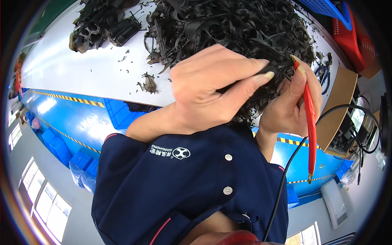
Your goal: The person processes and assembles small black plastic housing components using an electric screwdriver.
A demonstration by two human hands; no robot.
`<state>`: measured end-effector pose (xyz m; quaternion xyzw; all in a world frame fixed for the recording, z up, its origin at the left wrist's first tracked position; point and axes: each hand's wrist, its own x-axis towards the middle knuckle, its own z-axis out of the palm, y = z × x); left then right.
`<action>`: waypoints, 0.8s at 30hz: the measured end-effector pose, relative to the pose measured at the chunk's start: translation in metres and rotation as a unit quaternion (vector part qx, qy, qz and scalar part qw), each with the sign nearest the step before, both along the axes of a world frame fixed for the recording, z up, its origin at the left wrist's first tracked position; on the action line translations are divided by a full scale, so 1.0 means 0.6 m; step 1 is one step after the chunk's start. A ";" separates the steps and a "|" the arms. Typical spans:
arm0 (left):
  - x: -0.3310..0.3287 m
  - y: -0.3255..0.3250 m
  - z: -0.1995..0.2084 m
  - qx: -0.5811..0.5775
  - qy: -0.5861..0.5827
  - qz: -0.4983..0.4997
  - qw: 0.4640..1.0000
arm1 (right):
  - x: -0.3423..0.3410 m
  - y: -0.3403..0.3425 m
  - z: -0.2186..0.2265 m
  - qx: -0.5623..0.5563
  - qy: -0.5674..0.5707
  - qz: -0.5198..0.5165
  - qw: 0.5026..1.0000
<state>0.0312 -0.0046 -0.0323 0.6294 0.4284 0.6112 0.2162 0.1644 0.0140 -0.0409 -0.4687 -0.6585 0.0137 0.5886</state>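
Note:
My left hand (216,83) is closed, thumb and forefinger pinching a small black molded part (274,69) in front of the pile. Most of that part is hidden by the fingers or blends into the dark heap behind. My right hand (288,98) grips a slim red-handled hand tool (311,122), its working tip beside the thumb and close to the black part. The tool's long handle points down toward me. Behind both hands rises a large heap of thin, curled black scraps (220,24).
Clustered black molded parts (102,28) lie at the table's (81,69) far left, with a small scrap (149,83) nearer. Red baskets (347,45) and a blue basket (326,10) stand far right. A cardboard box (339,106) and a black cable (292,157) are at my right.

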 end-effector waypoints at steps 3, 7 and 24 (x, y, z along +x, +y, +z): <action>-0.024 -0.007 0.015 0.029 -0.038 -0.020 0.999 | 0.008 -0.001 0.002 -0.088 0.053 -0.049 0.993; -0.017 -0.015 0.027 -0.181 -0.210 -0.098 0.956 | 0.006 0.002 0.000 -0.163 0.127 -0.021 0.978; -0.029 -0.016 0.045 -0.200 -0.121 -0.165 0.958 | 0.048 -0.009 0.062 -0.196 0.220 0.411 0.863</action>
